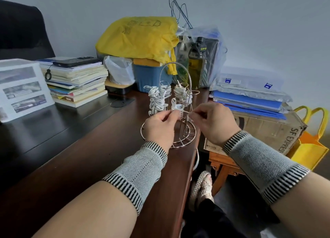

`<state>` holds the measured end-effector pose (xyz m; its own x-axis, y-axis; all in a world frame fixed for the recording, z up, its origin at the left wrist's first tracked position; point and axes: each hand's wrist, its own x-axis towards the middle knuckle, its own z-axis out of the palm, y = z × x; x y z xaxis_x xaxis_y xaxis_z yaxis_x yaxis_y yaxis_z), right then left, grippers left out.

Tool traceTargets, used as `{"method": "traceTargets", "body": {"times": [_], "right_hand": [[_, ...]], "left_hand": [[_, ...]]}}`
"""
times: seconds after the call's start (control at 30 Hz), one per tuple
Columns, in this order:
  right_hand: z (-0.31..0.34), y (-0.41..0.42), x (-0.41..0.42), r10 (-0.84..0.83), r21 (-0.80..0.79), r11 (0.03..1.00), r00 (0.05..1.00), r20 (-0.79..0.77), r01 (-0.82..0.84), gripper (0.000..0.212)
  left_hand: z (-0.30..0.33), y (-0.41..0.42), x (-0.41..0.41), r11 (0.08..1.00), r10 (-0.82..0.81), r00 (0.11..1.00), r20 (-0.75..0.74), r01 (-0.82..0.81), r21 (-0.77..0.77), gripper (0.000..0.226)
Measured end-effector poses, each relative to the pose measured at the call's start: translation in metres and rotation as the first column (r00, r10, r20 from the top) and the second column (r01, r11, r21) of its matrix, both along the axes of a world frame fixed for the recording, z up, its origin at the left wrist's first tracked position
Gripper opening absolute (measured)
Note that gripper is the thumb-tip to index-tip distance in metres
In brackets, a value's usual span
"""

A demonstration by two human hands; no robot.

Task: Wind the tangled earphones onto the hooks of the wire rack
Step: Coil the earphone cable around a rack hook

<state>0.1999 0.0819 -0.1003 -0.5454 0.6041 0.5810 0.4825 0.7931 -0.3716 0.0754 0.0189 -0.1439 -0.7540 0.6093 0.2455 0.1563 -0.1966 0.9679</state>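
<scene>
Where the dark brown wooden worktop (100,159) narrows toward its right edge, a silver wire rack with a round base and arched handle (185,130) stands upright, near the edge. Several of its hooks already carry wound bundles of white earphone cable (157,96); the bundles at left and at the back sit close together. The left hand (160,125), fingers curled, pinches the white cable at the nearest, partly wound hook (176,107). The right hand (214,123), also curled, pinches a short stretch of the same cable just right of that hook; the cable runs taut between the two hands. Both wrists wear grey knitted cuffs with black-and-white striped borders (142,168). Behind the rack: a yellow plastic bag (139,36) over a blue tub (150,77), a clear bag holding a bottle (201,55). Left: a stack of books and notebooks (76,82) with a black phone (76,61) on top. Right: blue folders (250,100) on a cardboard box (267,129), a yellow tote bag (310,145) beside it.
</scene>
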Motion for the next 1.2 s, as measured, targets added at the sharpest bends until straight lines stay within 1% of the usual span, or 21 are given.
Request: {"method": "traceTargets", "body": {"times": [0.07,0.1,0.13,0.2,0.27,0.37,0.43,0.5,0.57,0.6,0.67,0.77,0.83,0.87,0.97,1.0,1.07,1.1,1.13,1.2], "right_hand": [[0.001,0.002,0.001,0.031,-0.161,0.986,0.997,-0.064,-0.041,0.009],[0.002,0.002,0.001,0.060,-0.214,0.973,0.992,-0.113,-0.083,0.005],[0.003,0.001,0.001,0.091,-0.260,0.957,0.983,-0.162,-0.131,0.006],[0.002,-0.001,0.001,0.148,-0.320,0.921,0.960,-0.236,-0.221,0.015],[-0.001,-0.003,-0.002,0.164,-0.376,0.884,0.937,-0.307,-0.278,0.023],[-0.005,-0.003,-0.004,0.115,-0.519,0.785,0.903,-0.414,-0.338,0.035],[-0.007,-0.002,-0.004,0.070,-0.572,0.739,0.886,-0.459,-0.355,0.040],[-0.011,0.000,-0.005,0.039,-0.595,0.712,0.868,-0.496,-0.372,0.037],[-0.014,-0.001,-0.007,0.006,-0.617,0.675,0.840,-0.543,-0.404,0.024],[-0.015,-0.002,-0.007,-0.015,-0.628,0.656,0.824,-0.566,-0.420,0.021],[-0.016,-0.004,-0.007,-0.049,-0.641,0.624,0.796,-0.604,-0.448,0.019],[-0.018,-0.006,-0.006,-0.066,-0.640,0.607,0.773,-0.631,-0.471,0.017],[-0.021,-0.006,-0.007,-0.070,-0.641,0.594,0.762,-0.643,-0.487,0.015],[-0.022,-0.005,-0.007,-0.070,-0.643,0.592,0.764,-0.641,-0.485,0.014],[-0.023,-0.004,-0.005,-0.055,-0.642,0.601,0.776,-0.628,-0.476,0.013],[-0.023,-0.003,-0.004,-0.047,-0.641,0.605,0.782,-0.622,-0.473,0.012],[-0.022,0.000,-0.003,-0.019,-0.637,0.614,0.798,-0.602,-0.466,0.015],[-0.022,0.002,-0.003,-0.003,-0.634,0.620,0.806,-0.592,-0.463,0.016],[-0.022,0.003,-0.002,0.012,-0.630,0.621,0.810,-0.587,-0.466,0.017],[-0.021,0.005,-0.002,0.028,-0.630,0.603,0.802,-0.597,-0.490,0.016]], "left_hand": [[0.003,-0.003,0.001,1.000,-0.002,1.000,0.005,0.002,-0.004,0.016],[0.005,-0.005,0.002,1.000,-0.008,1.000,0.017,0.008,-0.004,0.016],[0.006,-0.006,0.003,1.000,-0.015,0.999,0.029,0.016,-0.016,0.018],[0.008,-0.009,0.003,0.999,-0.028,0.998,0.057,0.030,-0.042,0.023],[0.011,-0.011,0.002,0.998,-0.028,0.997,0.079,0.032,-0.055,0.026],[0.015,-0.014,0.001,0.996,-0.002,0.996,0.094,0.010,-0.086,0.025],[0.018,-0.017,0.002,0.995,-0.018,0.997,0.077,0.025,-0.095,0.024],[0.018,-0.021,0.001,0.990,-0.027,1.000,0.005,0.027,-0.140,0.021],[0.017,-0.024,0.001,0.979,-0.006,0.996,-0.085,-0.011,-0.201,0.019],[0.016,-0.026,0.002,0.974,0.015,0.993,-0.119,-0.041,-0.221,0.019],[0.015,-0.026,0.002,0.969,0.068,0.988,-0.141,-0.099,-0.226,0.015],[0.015,-0.023,0.005,0.954,0.121,0.979,-0.164,-0.160,-0.254,0.012],[0.014,-0.023,0.007,0.942,0.139,0.969,-0.203,-0.193,-0.275,0.016],[0.015,-0.023,0.009,0.933,0.143,0.959,-0.245,-0.214,-0.290,0.017],[0.020,-0.028,0.016,0.890,0.106,0.888,-0.447,-0.285,-0.355,0.019],[0.022,-0.030,0.018,0.869,0.061,0.856,-0.513,-0.299,-0.395,0.022],[0.026,-0.034,0.022,0.801,-0.070,0.764,-0.642,-0.340,-0.492,0.026],[0.027,-0.036,0.022,0.773,-0.117,0.725,-0.679,-0.363,-0.521,0.027],[0.030,-0.038,0.023,0.761,-0.129,0.701,-0.701,-0.383,-0.523,0.028],[0.034,-0.040,0.022,0.787,-0.094,0.685,-0.723,-0.394,-0.476,0.023]]}}
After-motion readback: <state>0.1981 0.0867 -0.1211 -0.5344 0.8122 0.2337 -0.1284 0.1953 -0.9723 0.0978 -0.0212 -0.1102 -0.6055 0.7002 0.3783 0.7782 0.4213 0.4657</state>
